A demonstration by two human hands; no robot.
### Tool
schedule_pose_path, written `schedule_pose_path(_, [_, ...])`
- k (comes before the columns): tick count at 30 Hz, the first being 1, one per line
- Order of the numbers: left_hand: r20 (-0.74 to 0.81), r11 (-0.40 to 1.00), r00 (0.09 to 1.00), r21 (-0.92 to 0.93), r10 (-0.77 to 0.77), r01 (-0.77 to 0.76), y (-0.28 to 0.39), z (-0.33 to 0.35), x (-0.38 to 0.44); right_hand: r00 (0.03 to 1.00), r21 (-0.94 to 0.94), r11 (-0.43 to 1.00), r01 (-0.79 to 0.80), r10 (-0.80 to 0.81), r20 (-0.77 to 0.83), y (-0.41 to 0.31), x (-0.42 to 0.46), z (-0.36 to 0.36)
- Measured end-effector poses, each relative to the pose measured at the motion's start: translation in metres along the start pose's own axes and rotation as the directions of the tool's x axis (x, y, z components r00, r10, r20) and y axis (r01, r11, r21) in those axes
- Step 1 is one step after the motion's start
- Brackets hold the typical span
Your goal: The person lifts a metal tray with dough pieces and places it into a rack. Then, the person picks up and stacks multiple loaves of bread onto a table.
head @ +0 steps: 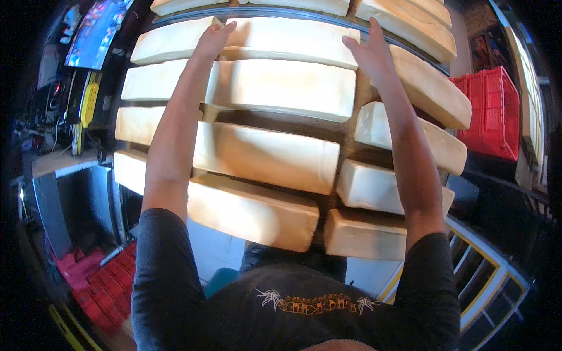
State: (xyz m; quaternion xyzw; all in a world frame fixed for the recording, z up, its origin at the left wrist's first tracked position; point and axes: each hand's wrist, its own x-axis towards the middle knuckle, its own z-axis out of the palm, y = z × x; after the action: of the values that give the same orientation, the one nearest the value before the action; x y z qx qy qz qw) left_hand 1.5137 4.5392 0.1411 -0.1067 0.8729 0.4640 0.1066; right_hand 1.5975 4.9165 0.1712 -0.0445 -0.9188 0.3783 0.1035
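Note:
Large cream-coloured rectangular blocks, which look like cheese, lie in rows on a brown surface. My left hand (215, 38) is at the left end of a block in the upper middle (287, 37), thumb and forefinger apart. At that block's right end is my right hand (373, 52), its thumb over the corner and its forefinger pointing away from me. Neither hand visibly closes round the block, though some fingers are hidden. Nearer me are a second block (283, 87), a third (265, 155) and a fourth (254, 210), with gaps between them. My forearms cover parts of the side blocks.
Beyond a dark rail (281, 12) lie more blocks. A red plastic crate (491, 114) stands at the right, above a white and yellow metal frame (494, 281). At the left are a lit screen (97, 33), a yellow power strip (89, 103) and red slatted plastic (109, 289).

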Motion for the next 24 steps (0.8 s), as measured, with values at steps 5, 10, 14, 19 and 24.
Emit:
schedule_pose_path(5, [0.165,0.978,0.978,-0.141,-0.128,0.152,0.001,0.012,0.026,0.92,0.114,0.939,-0.323,0.284,0.27,0.04,0.048,0.038])
schedule_pose_path(10, [0.101,0.99,0.995,-0.138,-0.024,0.038,0.011,0.011,0.006,0.944,0.114,0.94,-0.321,0.308,0.121,0.025,0.041,0.036])
schedule_pose_path(14, [-0.003,0.923,0.971,-0.307,0.24,-0.229,-0.001,0.005,-0.015,0.974,0.267,0.952,-0.151,0.19,-0.127,0.016,0.015,0.022])
schedule_pose_path(19, [0.046,0.851,0.901,-0.351,0.432,-0.39,-0.027,0.008,-0.009,0.948,0.54,0.822,-0.178,0.291,-0.129,0.019,-0.025,0.027])
schedule_pose_path(24, [0.058,0.865,0.936,-0.405,0.347,-0.296,-0.01,0.0,-0.03,0.957,0.662,0.733,-0.16,0.279,-0.078,0.001,-0.035,0.028])
